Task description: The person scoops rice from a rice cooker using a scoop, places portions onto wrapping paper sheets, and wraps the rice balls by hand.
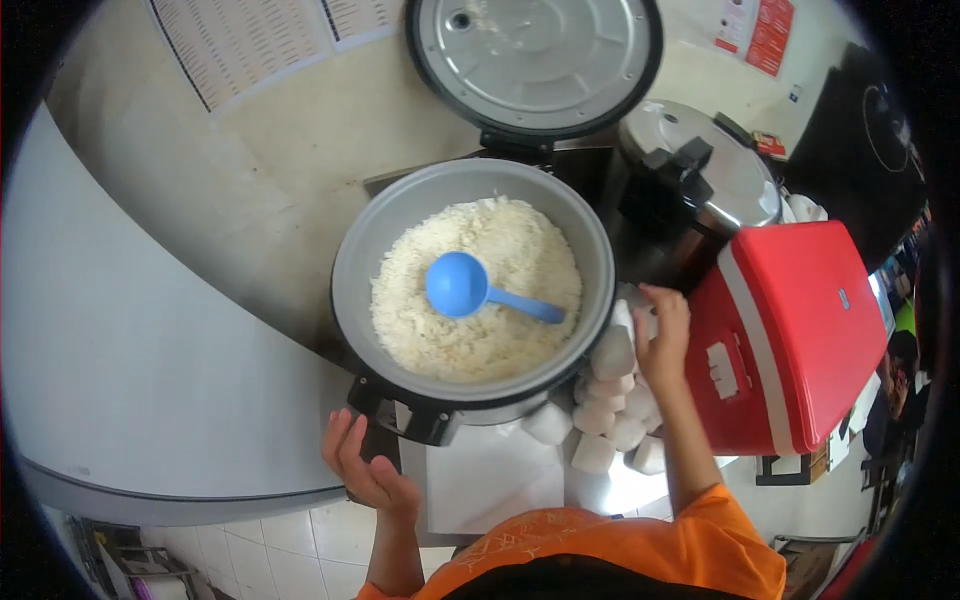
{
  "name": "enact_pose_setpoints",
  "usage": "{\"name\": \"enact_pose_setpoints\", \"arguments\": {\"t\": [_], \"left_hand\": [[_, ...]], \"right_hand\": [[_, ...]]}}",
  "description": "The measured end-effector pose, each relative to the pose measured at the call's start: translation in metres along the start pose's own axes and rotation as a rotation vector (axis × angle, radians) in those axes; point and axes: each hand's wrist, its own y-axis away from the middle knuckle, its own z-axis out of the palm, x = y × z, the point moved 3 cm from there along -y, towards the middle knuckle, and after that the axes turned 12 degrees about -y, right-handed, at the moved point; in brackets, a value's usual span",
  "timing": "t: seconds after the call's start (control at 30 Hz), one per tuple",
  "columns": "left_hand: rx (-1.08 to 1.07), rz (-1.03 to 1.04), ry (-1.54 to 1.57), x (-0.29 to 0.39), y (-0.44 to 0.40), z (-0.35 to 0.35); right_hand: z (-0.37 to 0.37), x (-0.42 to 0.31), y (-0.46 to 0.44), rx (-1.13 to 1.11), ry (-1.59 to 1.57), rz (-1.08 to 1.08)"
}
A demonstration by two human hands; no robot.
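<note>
Lying on white rice (520,235): blue scoop (457,285), in open cooker (355,260); L hand (370,465) spread nr cooker handle (425,424); R hand (664,335), fingers parted, by white bundles (627,432).

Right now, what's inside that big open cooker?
White rice covers the bottom of the cooker, and a blue scoop lies on top. The cooker's floor is hidden under the rice, as are the grains beneath the scoop.

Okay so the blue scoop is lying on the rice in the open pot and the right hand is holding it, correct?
Not quite: in the head view, the right hand is at the white bundles, not on the blue scoop. The scoop does lie on the rice in the open pot.
</note>
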Motion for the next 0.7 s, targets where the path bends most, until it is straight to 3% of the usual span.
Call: {"name": "enact_pose_setpoints", "arguments": {"t": [0.07, 0.13, 0.2, 0.27, 0.3, 0.37, 0.47, 0.53, 0.7], "left_hand": [[-0.019, 0.041, -0.018, -0.008, -0.014, 0.010], [-0.038, 0.048, -0.004, -0.011, -0.026, 0.024], [0.025, 0.053, 0.177, -0.007, -0.033, 0.037], [-0.035, 0.104, 0.127, -0.006, -0.035, 0.042], [-0.013, 0.082, 0.145, -0.009, -0.033, 0.042], [-0.008, 0.055, 0.136, -0.015, -0.029, 0.044], [-0.059, 0.081, 0.131, -0.023, -0.027, 0.045], [-0.071, 0.055, 0.140, -0.027, -0.022, 0.046], [-0.076, 0.063, 0.162, -0.029, -0.019, 0.045]], "right_hand": [[0.005, -0.048, -0.044, -0.107, -0.127, -0.130], [0.041, -0.090, -0.085, -0.500, -0.150, -0.317], [0.106, -0.084, -0.092, -0.914, 0.195, -0.419], [0.162, -0.065, -0.086, -1.324, 0.597, -0.365], [0.176, -0.060, -0.085, -1.329, 0.606, -0.362], [0.198, -0.050, -0.079, -1.548, 0.428, -0.104], [0.213, -0.037, -0.101, -1.375, 0.237, -0.194], [0.185, -0.072, -0.136, -1.067, 0.410, -0.501], [0.146, -0.080, -0.142, -1.088, 0.582, -0.845]]}}
